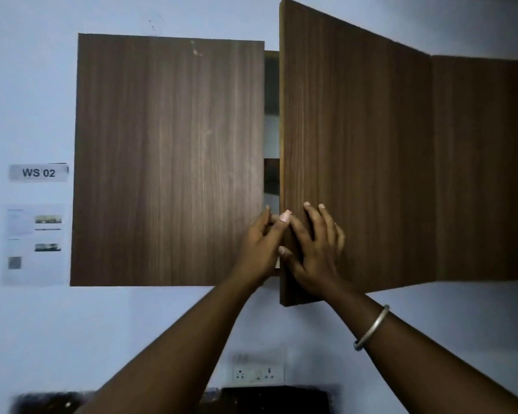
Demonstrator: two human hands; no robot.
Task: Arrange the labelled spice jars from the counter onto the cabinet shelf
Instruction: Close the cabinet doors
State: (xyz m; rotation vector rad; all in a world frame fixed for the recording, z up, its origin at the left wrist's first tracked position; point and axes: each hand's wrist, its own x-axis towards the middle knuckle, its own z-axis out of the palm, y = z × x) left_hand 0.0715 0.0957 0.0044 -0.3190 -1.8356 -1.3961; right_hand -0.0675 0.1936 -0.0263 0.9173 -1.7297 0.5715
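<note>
Opening of the wall cabinet, before any shelving. Left hand [257,249] with fingers curled round the free edge of the left door [168,159], which lies flat against the cabinet. Right hand [314,252] with fingers straight and spread on the face of the right door [356,144], thumb at its edge, the door standing part-way out.

Narrow gap [272,130] between the doors, dark inside; shelf itself not to be made out. Spice jars out of view, presumably on the desk below; only a dark blurred strip [275,398] at the bottom edge.

For a clean opening: pull at the free edge, far from the hinge, slowly and evenly. Swing both doors fully wide before fetching a jar. Keep fingertips out of the meeting edges.

Legible writing: "WS 02" on a wall label [38,173]. Printed sheet [33,243] beneath, text too small to read. No marking on either door.
</note>
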